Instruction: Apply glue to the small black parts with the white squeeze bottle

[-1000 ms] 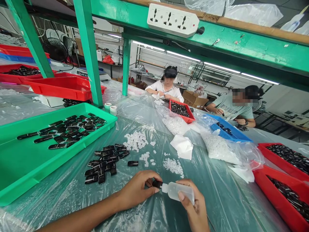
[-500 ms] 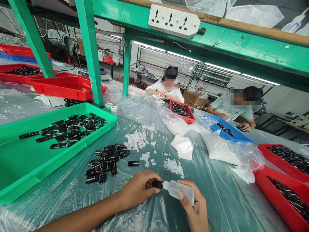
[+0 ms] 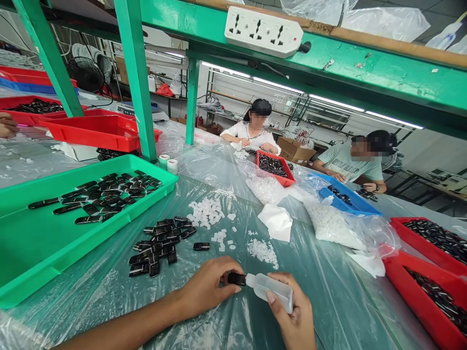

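Left of the black pile (image 3: 160,240), low passage is kinda blocked by the tray (image 3: 40,238); right of it, the way's cluttered by white bits (image 3: 206,212). Just in front, bare sheet (image 3: 109,291) can be crossed.

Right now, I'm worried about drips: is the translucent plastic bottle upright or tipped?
Tipped: the bottle lies sideways in the right hand, its tip toward the black piece.

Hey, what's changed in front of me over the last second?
Another person's hand has come into view at the far left edge. The hands of the co-worker in white have moved apart. Your left hand still holds the black piece and your right hand the bottle; nothing was let go. The green tray looks unchanged.
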`<state>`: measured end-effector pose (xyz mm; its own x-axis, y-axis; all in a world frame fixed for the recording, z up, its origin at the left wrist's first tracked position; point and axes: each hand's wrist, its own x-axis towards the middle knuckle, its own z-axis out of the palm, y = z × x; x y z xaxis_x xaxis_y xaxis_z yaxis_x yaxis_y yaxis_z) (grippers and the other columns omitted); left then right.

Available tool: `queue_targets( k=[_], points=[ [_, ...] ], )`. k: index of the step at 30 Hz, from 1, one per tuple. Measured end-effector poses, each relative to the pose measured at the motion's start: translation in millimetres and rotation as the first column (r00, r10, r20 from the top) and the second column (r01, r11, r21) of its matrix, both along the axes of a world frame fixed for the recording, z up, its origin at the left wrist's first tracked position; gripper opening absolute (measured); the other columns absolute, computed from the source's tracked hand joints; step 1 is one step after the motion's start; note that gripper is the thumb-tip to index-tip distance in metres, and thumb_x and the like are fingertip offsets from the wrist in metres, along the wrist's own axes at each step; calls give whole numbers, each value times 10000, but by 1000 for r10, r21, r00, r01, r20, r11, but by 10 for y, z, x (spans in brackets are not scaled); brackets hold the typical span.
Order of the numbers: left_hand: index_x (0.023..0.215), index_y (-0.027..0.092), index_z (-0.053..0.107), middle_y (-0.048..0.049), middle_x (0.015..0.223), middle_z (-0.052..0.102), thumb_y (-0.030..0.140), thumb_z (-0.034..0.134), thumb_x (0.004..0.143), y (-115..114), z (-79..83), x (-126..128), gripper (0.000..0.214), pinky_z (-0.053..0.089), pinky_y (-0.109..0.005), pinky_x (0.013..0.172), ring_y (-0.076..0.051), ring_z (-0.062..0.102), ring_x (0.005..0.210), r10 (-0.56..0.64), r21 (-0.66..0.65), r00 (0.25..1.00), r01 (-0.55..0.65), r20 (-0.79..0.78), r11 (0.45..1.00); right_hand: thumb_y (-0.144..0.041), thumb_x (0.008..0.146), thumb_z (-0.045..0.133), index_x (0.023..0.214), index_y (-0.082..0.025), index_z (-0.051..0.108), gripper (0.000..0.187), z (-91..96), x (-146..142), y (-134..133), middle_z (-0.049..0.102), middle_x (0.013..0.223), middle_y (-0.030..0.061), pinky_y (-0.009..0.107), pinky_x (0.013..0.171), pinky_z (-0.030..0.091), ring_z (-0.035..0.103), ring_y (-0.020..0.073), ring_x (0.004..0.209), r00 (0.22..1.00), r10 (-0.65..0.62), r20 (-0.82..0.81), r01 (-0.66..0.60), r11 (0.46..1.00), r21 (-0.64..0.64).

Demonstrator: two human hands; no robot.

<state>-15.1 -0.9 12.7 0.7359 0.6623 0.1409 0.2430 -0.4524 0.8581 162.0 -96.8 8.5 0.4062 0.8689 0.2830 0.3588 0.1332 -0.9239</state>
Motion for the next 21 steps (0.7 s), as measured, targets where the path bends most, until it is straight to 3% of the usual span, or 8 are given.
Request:
queue_targets(
  k=[11,21],
  points=[
    [865,204,554,15,822,591,178,606,768,5,3,13,113,372,-198,584,-137,526,702,14,-42,1000,-14,18,999,-408,737,619,876,-230,607,226,-15,-11,-19,601,776,14,195,542,439,564,144,627,999,33,-25,-33,999,-2],
    [849,214,517,20,815,568,195,590,791,-4,-6,8,95,347,-194,561,-133,507,670,26,89,997,-19,-71,996,-409,730,620,877,-223,615,237,-42,-28,-26,610,758,28,205,504,440,564,150,600,995,12,99,-16,999,37]
  ],
)
